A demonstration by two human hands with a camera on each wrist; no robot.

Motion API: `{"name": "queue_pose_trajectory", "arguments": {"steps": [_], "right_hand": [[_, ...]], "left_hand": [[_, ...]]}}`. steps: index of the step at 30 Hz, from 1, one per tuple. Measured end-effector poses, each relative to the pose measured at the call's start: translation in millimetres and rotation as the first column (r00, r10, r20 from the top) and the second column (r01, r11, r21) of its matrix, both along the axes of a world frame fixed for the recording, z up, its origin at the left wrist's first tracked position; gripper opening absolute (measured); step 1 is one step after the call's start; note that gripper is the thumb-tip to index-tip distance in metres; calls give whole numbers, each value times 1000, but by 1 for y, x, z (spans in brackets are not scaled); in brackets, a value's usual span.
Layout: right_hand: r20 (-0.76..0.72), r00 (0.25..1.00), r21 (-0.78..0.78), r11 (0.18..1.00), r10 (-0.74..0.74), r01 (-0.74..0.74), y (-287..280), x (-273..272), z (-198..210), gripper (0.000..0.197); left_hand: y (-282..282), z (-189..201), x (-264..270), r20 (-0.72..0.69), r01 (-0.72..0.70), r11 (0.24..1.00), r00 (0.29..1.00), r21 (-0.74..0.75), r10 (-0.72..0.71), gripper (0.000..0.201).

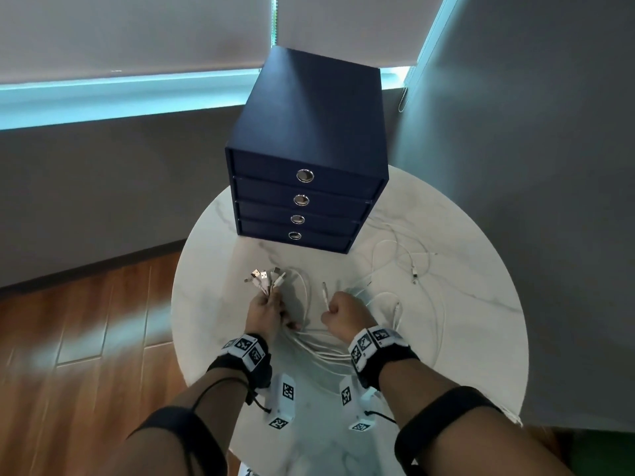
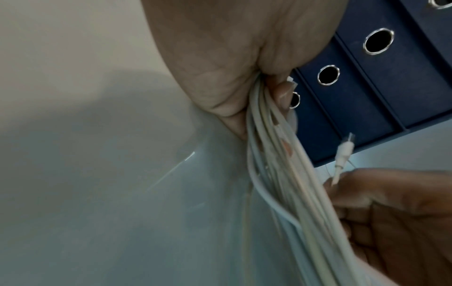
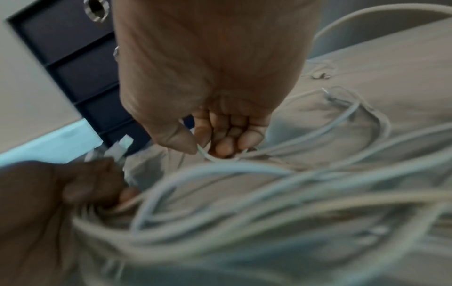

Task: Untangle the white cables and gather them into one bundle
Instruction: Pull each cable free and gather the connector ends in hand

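Note:
My left hand (image 1: 266, 312) grips a bunch of white cables (image 2: 276, 174) near their USB plugs (image 1: 264, 278), which fan out above the fist. The strands trail down and to the right between my wrists. My right hand (image 1: 343, 312) pinches a single white cable (image 1: 324, 297) between thumb and fingers, its small plug pointing up. In the right wrist view the right hand (image 3: 215, 143) holds that thin strand, and the left hand (image 3: 80, 185) sits at lower left with the bunch. More white cable (image 1: 412, 262) lies in loose loops on the table to the right.
A dark blue drawer box (image 1: 305, 187) with ring pulls stands at the back of the round white marble table (image 1: 481, 304). Wooden floor (image 1: 86, 338) lies off the table's left edge, and a grey wall stands behind.

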State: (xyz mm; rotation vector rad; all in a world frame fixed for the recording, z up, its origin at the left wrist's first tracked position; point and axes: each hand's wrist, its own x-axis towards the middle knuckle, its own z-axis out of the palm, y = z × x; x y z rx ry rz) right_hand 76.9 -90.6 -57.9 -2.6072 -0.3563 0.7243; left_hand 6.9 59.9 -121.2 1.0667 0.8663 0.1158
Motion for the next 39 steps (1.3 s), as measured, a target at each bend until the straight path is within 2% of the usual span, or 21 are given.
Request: {"name": "queue_pose_trajectory", "arguments": {"steps": [2,5,7,8,13,16,21,24,26,28,31,35,39], "right_hand": [[13,993,105,988,-116,114,-3,8,6,7],[150,943,325,915,-298,238,2,15,24,3],[165,920,450,857,-356,251,12,16,40,4],[157,930,472,853,-331,224,18,16,47,5],[207,975,382,924,-80,-5,35,6,53,8],[209,973,381,925,-94,7,34,2,48,9],[276,953,383,923,-127,12,26,3,51,10],[209,978,379,923,-15,-67,12,6,55,12],[161,982,316,938,97,-144,-3,8,54,16],[140,979,274,944,151,-184,-22,12,48,10],[148,984,235,963,100,-133,-55,19,40,4],[210,977,116,993,-23,-2,-93,36,36,8],[248,957,-7,988,-150,156,-127,49,39,10]], "left_hand": [[-1,3,1,5,1,999,1000,-46,-1,34],[-4,18,3,3,-4,998,1000,-59,4,28],[-10,29,4,30,-5,996,1000,-93,8,31],[-13,35,5,54,4,994,999,-111,2,32],[-27,64,16,176,69,991,983,-111,-49,31],[-32,78,19,256,117,991,962,-62,-97,33],[-39,85,23,240,198,978,948,70,-209,32],[-35,81,27,151,159,986,975,59,-166,23],[-32,80,28,120,88,996,989,-17,-86,19],[-28,82,30,106,-11,996,994,-89,20,18],[-23,89,32,119,-137,977,980,-165,157,19],[-22,98,38,248,-193,917,925,-349,289,22],[-13,112,42,299,-169,946,920,-276,252,32]]}}
